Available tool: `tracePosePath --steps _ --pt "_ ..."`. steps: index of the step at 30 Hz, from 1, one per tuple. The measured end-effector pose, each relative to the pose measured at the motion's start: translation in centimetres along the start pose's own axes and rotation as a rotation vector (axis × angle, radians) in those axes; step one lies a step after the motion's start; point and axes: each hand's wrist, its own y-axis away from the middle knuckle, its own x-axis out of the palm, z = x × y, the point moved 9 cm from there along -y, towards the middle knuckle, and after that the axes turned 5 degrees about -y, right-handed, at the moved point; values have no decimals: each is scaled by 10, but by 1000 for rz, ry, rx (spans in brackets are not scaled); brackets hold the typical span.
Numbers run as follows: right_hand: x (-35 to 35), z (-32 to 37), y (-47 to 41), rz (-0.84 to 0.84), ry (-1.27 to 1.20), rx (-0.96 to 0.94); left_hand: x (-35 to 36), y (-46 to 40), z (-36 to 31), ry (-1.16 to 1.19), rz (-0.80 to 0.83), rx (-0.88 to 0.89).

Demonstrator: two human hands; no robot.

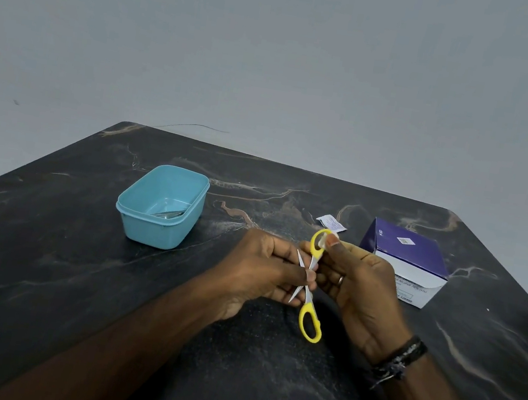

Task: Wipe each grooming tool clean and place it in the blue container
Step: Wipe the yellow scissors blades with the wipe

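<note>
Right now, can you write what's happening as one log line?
step: wiping scissors | left hand: holds blades | right hand: rubs white wipe on handle | blue container: metal tool inside

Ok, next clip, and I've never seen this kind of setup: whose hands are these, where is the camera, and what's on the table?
There is no machine here. One camera sits on a person's head, looking forward and down, so you see their own two arms. The left hand grips a pair of small scissors with yellow handles near the open blades. The right hand presses a small white wipe against the upper yellow handle loop, apparently cleaning it. All this is above a dark marbled table. To the left stands a blue container with a metal tool already inside; I cannot tell which tool. To the right is a purple and white box, and behind the hands a torn white sachet.
</note>
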Motion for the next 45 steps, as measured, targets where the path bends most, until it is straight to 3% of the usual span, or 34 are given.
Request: tracePosePath --steps 7,16,22,31,45 --pt "13 -9 4 83 57 34 -9 -1 -2 21 -78 16" --pt "-1 4 0 -37 39 0 -8 -1 -4 12 -74 27" --pt "-3 3 2 -55 66 37 -21 -1 -7 94 -211 59" --pt "11 -5 5 45 129 74 -50 2 -13 307 -436 117" --pt "22 -17 11 210 196 208 -67 2 -16 520 -532 152"
